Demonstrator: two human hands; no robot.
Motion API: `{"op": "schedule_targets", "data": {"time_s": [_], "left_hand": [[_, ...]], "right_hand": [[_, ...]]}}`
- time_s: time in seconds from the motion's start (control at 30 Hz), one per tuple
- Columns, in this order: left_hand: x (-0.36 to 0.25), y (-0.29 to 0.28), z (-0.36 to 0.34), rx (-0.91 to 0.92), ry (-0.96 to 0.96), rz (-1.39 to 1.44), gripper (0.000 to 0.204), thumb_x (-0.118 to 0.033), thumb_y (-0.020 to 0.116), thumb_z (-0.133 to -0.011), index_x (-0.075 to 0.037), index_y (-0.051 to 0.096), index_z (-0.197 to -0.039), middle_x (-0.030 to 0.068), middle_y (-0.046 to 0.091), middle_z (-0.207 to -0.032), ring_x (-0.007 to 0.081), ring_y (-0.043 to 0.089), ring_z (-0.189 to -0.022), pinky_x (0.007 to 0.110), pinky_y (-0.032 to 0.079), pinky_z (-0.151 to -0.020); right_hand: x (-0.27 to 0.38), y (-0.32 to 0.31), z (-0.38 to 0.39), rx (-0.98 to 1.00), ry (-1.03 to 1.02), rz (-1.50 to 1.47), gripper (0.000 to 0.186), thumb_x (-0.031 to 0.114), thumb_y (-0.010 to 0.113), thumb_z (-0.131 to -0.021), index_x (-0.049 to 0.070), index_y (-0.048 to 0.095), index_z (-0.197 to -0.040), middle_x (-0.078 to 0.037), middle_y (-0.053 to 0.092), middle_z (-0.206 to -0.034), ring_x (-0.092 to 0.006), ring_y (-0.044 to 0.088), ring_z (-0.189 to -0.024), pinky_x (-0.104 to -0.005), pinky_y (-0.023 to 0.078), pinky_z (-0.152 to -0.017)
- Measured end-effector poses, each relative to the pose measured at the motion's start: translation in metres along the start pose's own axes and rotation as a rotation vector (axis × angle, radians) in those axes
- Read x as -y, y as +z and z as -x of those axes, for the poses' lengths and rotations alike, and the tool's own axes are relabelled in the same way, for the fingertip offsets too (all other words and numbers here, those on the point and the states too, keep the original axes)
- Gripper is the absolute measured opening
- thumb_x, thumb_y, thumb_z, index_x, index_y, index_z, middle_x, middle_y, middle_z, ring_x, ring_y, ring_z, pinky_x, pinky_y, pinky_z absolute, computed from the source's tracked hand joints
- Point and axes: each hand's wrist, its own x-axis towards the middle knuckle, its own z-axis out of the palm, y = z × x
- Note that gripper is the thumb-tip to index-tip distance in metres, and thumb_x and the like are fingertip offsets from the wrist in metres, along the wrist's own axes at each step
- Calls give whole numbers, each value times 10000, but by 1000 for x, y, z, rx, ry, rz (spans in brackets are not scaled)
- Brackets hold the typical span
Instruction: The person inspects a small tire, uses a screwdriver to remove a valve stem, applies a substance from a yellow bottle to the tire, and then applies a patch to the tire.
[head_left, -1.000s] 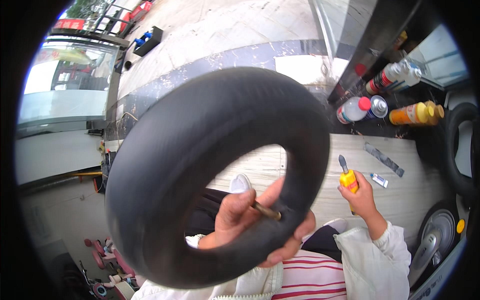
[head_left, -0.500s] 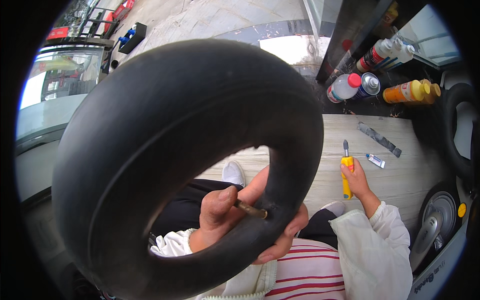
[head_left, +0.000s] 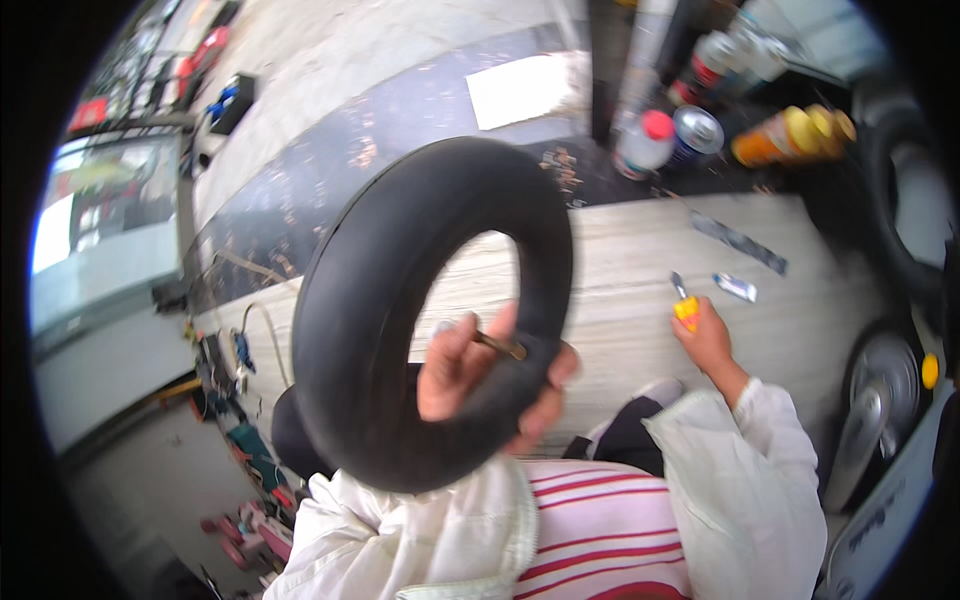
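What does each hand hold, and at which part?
Left hand grips the black inner tube at its lower rim, near the valve. Right hand holds a yellow-handled tool by its handle.

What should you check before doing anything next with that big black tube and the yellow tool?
1. Left hand grips the black inner tube: ok, fingers wrap its lower part.
2. Brass valve stem in sight: ok, it pokes out beside the thumb.
3. Right hand holds the yellow-handled tool: ok, tool tip near the floor.
4. Small tube nearby: ok, it lies on the floor just beyond the tool.
5. Tube free of holes: cannot tell, the picture is blurred.
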Motion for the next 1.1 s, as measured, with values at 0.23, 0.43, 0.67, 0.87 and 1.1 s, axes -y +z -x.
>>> {"op": "schedule_targets", "data": {"time_s": [0.23, 0.43, 0.67, 0.87, 1.1], "left_hand": [[13, -122, -72, -584, 109, -491, 422, -518, 497, -988, -135, 584, -1142, 54, 654, -945, 237, 666, -718, 337, 483, -478], [20, -180, -119, -752, 61, -633, 340, -493, 543, -974, -184, 566, -1114, 15, 645, -899, 200, 667, -727, 375, 496, -572], [9, -212, -175, -725, 192, -1320, 797, -350, 662, -946, -18, 264, -1551, 131, 534, -1247, 217, 544, -1045, 343, 459, -907], [9, -220, -189, -711, 232, -1468, 758, -298, 692, -941, -10, 297, -1520, 130, 552, -1247, 204, 553, -1061, 324, 450, -935], [13, -222, -190, -766, 243, -1519, 816, -321, 735, -940, 22, 268, -1515, 159, 543, -1307, 222, 559, -1141, 322, 445, -993]], "right_hand": [[-31, 12, 8, -58, -95, 308, 447, 345, 809, -812, 73, 549, -1053, -140, 617, -1007, -345, 641, -973, -467, 551, -766], [-40, -12, -2, -132, 24, 219, 453, 372, 805, -825, 60, 588, -1071, -148, 589, -1074, -340, 636, -968, -451, 554, -778], [-88, -60, -41, -450, 80, 204, 381, 144, 724, -887, 89, 627, -1251, -148, 589, -1217, -359, 593, -1122, -440, 519, -953], [-121, -79, -87, -614, 33, 283, 483, 95, 754, -825, 116, 634, -1293, -114, 597, -1275, -352, 557, -1195, -445, 472, -1040], [-123, -81, -109, -471, -54, 284, 489, 167, 807, -804, 138, 648, -1265, -89, 596, -1285, -314, 538, -1256, -448, 406, -1101]]}}
